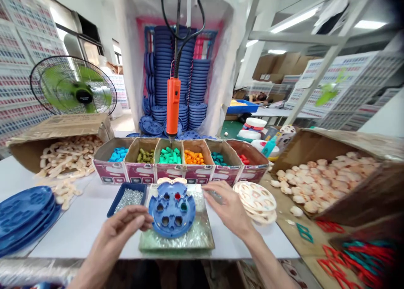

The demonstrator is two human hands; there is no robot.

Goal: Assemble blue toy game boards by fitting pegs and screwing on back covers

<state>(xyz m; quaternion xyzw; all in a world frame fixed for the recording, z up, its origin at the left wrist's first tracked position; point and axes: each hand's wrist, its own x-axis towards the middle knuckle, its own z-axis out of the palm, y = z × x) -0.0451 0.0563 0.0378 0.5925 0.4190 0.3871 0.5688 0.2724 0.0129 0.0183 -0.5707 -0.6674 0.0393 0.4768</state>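
Observation:
A round blue plastic disc (172,226) with several holes lies on a wrapped pad (202,234) in front of me. One hole shows red inside, another green, and a cream piece (172,180) sticks out at its far edge. My left hand (128,223) has its curled fingers and thumb at the disc's left rim, closed against it. My right hand (229,211) is open, fingers stretched out over the pad's right edge, apart from the disc. Under its fingers is a patch of small silvery pieces (217,195), partly hidden.
An orange electric screwdriver (173,105) hangs above a row of boxes (140,171) with coloured pieces. A blue tray (117,204) holds small metal bits. Cream discs (255,196) are stacked right, blue plates (25,217) left. Cardboard boxes (356,196) and a fan (83,96) flank the table.

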